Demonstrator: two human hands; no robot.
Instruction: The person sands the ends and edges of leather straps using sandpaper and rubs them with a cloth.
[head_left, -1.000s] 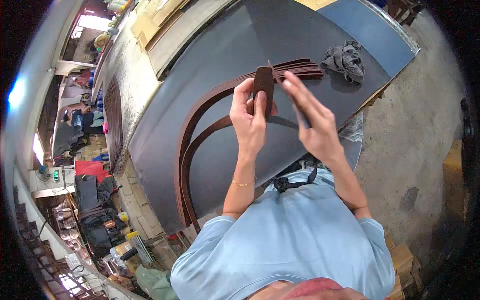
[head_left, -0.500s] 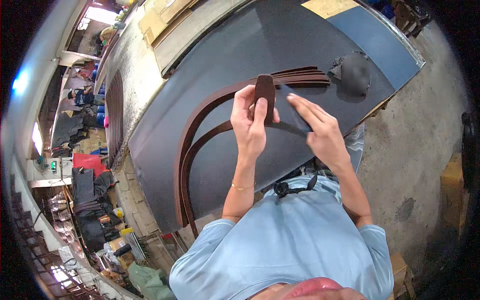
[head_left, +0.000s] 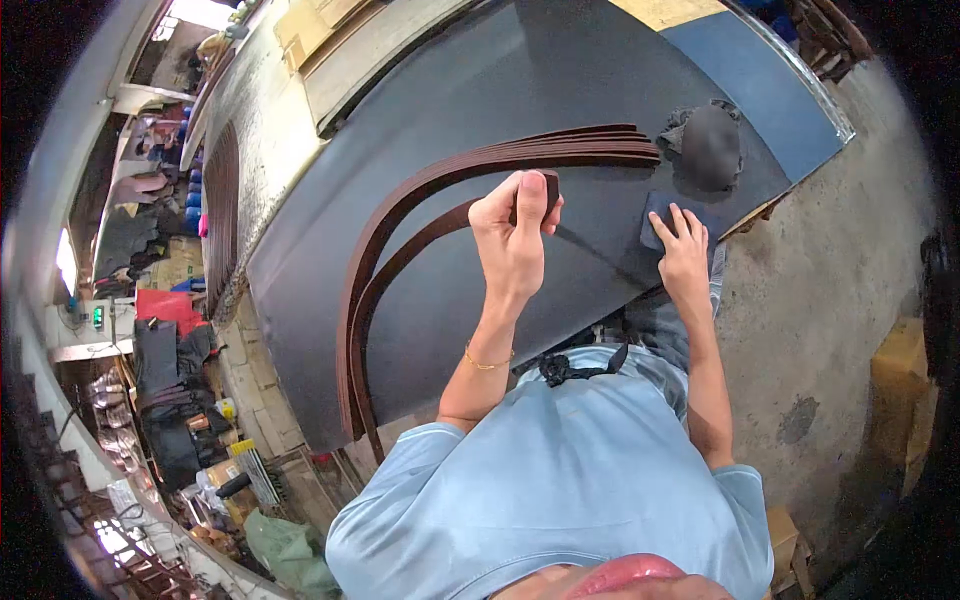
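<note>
My left hand (head_left: 515, 235) is closed around the end of a brown leather-like strap (head_left: 425, 235), thumb on top. The strap curves from my fist down to the left, over the table edge. Beside it, a stack of similar brown strips (head_left: 400, 200) lies bent in an arc on the dark table sheet. On the right, my right hand (head_left: 685, 255) lies over a dark blue-grey flat pad (head_left: 652, 215), fingers on it at the sheet's edge. Above the pad sits a dark, rounded bundle (head_left: 708, 148) with ragged cloth-like edges.
The dark sheet (head_left: 480, 80) covers the slanted worktable. Another bundle of brown strips (head_left: 222, 215) lies on a neighbouring table at left. Cardboard (head_left: 325, 30) is at the top. At lower left are shelves and clutter; a box (head_left: 900, 365) stands on the right floor.
My right hand has moved right and down with the pad, away from the strap, onto the sheet's edge. My left hand has tilted the strap end, which had been upright.
</note>
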